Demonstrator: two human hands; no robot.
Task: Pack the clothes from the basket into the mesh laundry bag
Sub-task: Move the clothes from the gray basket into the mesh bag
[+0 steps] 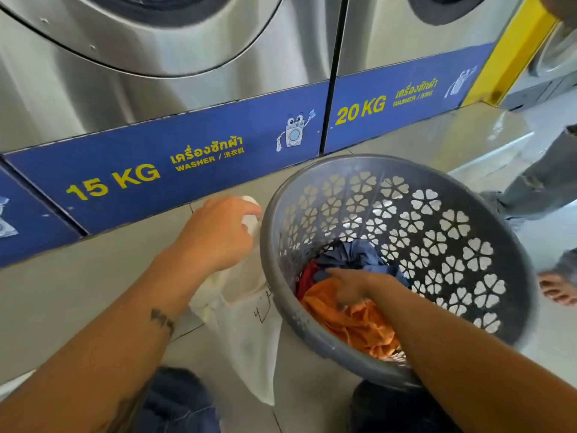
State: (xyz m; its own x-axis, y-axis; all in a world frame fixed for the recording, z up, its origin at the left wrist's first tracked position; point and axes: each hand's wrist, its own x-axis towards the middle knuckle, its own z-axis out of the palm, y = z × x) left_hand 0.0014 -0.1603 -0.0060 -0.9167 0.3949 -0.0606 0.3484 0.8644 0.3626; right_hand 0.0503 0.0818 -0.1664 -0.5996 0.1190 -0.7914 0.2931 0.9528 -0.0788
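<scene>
A grey round basket with flower-shaped holes stands tilted on the floor at the right. Inside lie an orange garment, a dark blue garment and a bit of red cloth. My right hand reaches into the basket, its fingers curled into the orange garment. A white mesh laundry bag hangs to the left of the basket. My left hand grips the bag's top edge and holds it up.
Steel washers with blue panels marked 15 KG and 20 KG stand close behind. Another person's legs in grey trousers and a bare foot are at the right. My knees in dark jeans are below.
</scene>
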